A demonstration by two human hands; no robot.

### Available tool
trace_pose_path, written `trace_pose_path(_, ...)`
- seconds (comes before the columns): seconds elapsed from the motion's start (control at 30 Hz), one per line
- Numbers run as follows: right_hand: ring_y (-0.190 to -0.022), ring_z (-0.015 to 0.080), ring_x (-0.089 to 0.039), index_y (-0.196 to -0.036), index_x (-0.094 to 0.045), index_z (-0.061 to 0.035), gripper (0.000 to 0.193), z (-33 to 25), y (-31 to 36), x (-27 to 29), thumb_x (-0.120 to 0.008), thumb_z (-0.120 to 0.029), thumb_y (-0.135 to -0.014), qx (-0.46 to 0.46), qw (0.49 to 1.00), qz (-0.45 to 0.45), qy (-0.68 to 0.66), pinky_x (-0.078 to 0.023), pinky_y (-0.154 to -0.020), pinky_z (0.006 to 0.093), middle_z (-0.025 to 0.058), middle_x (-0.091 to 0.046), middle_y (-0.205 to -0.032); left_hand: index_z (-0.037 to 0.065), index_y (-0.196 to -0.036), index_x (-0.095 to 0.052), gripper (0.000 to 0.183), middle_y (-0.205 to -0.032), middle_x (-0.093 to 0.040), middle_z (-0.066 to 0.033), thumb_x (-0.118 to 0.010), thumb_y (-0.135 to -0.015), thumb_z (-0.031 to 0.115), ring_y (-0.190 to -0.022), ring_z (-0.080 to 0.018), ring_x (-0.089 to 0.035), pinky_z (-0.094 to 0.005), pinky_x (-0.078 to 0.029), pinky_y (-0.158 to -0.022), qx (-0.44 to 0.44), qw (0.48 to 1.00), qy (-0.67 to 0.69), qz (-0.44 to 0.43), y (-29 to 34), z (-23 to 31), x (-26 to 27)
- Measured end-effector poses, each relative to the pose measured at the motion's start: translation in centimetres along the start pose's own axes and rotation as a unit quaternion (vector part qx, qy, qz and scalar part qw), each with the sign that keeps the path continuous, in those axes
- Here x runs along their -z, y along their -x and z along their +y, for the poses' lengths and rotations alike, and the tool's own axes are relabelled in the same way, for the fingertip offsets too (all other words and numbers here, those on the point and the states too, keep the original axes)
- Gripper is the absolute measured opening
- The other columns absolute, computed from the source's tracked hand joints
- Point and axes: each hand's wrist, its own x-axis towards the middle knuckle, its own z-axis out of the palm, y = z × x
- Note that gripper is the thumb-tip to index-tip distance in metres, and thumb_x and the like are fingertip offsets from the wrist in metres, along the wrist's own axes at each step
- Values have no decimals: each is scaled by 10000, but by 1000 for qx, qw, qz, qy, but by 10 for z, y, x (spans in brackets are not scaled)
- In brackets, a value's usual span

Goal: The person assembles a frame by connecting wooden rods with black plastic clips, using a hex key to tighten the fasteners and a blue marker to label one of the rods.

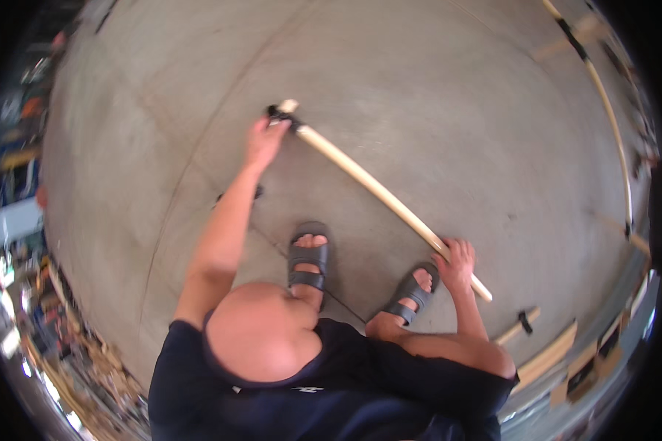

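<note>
We noted the person low over the concrete floor point(390, 88), a bare knee point(261, 331) raised in the foreground and both feet in grey sandals point(308, 257).

Left arm: we saw it reach up and away, nearly straight, slanting from the dark sleeve toward upper centre. At its end the left hand point(262, 143) was closed, fingers bent about the black fitting point(273, 112) at the far end of the pole; blur hid the exact finger placement. A short pale wood stub point(289, 106) stuck out just past the fitting.

Right arm: elbow bent out to the side, forearm running up and slightly left. We saw the right hand point(459, 261) laid over the pale pole point(375, 187) near its lower end, fingers curled around it, a short length showing beyond the grip.

The pole lay diagonally between the hands, upper left to lower right, passing ahead of the sandals. We could not tell whether it touched the floor.

Nearby: a dark object point(257, 192) beside the left forearm; at far right, a long pole with black fittings point(605, 103).
</note>
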Motion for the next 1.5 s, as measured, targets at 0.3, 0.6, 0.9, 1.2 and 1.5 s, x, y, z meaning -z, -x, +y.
trace_pose_path(0.3, -1198, 378, -583, -1260, -630, -66, 486, 10, 45, 4, -827, -226, -846, -170, 977, 108, -66, -475, -1037, 486, 149, -632, -1239, -13, -1127, -654, 236, -1149, -652, -156, -718, -994, 172, -1101, -328, -615, -440, -479, -1005, -415, 879, -204, 121, 55, -7, 18)
trace_pose_path(0.6, -1222, 362, -593, -1253, -638, -71, 401, 84, 297, 31, -771, -229, -909, -575, 764, 282, 80, -492, -1034, 471, 147, -661, -1248, 24, -1136, -659, 223, -1249, -643, -155, -714, -972, 165, -1180, -348, -600, -430, -462, -1031, -622, 685, -277, -258, 57, 253, -72)
trace_pose_path(0.9, -1264, 385, -573, -1420, -565, -74, 578, 189, 361, 26, -738, -330, -932, -627, 729, 261, 87, -480, -1071, 489, 194, -623, -1311, 66, -1191, -684, 398, -1238, -665, -142, -805, -859, 248, -1160, -363, -603, -457, -480, -994, -633, 545, -401, -376, 166, 322, -188)
trace_pose_path(1.2, -937, 244, -677, -1397, -592, -114, 583, 322, 296, 46, -810, -340, -906, -556, 704, 408, -168, -539, -860, 401, 107, -722, -1037, 84, -1326, -633, 543, -1315, -630, -120, -798, -871, 331, -1204, -322, -598, -447, -503, -995, -593, 624, -331, -386, 290, 185, -373)
trace_pose_path(1.5, -894, 237, -683, -1290, -624, -159, 373, 196, 246, 22, -757, -178, -942, -419, 800, 403, -151, -544, -796, 377, 71, -682, -1005, 100, -1191, -652, 437, -1108, -620, -70, -824, -820, 254, -1041, -286, -606, -424, -479, -849, -590, 642, -338, -354, 363, 146, -454)
